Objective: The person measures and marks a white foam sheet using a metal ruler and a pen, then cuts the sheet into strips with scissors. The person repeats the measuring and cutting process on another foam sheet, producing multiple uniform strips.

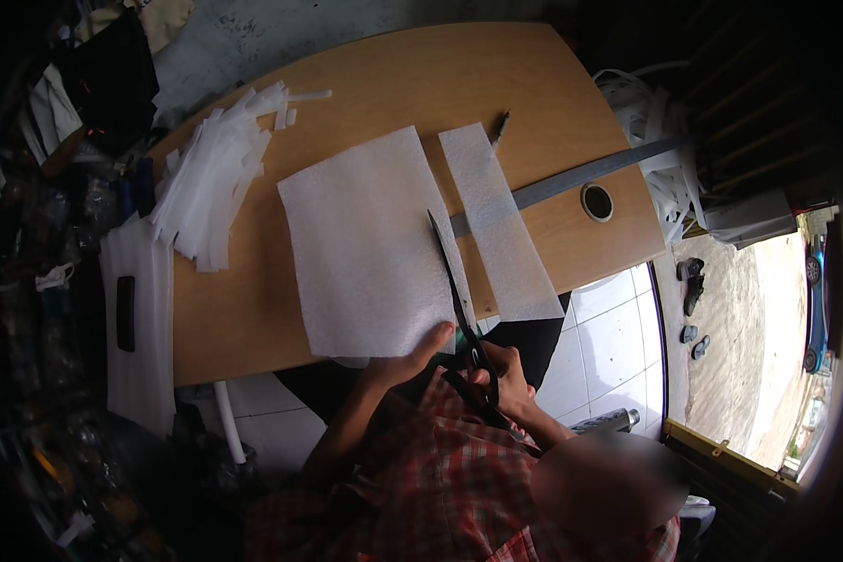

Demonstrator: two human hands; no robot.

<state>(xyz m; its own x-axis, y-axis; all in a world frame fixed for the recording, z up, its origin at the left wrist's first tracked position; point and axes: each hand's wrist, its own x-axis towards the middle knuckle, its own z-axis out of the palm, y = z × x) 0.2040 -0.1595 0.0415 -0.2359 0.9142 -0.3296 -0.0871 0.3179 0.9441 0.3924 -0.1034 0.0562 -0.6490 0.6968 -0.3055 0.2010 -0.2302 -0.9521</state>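
Observation:
A large white foam sheet (361, 248) lies on the wooden table, its near edge reaching past the table's front. My left hand (407, 361) pinches that near edge, thumb on top and fingers hidden underneath. In my right hand (508, 382) are black scissors (454, 281), gripped by the handles. Their long blades point away from me along the sheet's right side, with a narrow sliver of foam to the right of them. Just right of the sheet is a separate foam strip (498, 220), lying across a grey metal ruler (581, 176).
Cut white foam strips (217, 178) are piled at the table's far left. More white strips (660, 159) hang beyond the right end. A pen (502, 129) lies near the ruler, and a round cable hole (597, 201) pierces the tabletop (440, 70). A black phone-like object (125, 314) rests on stacked foam at left.

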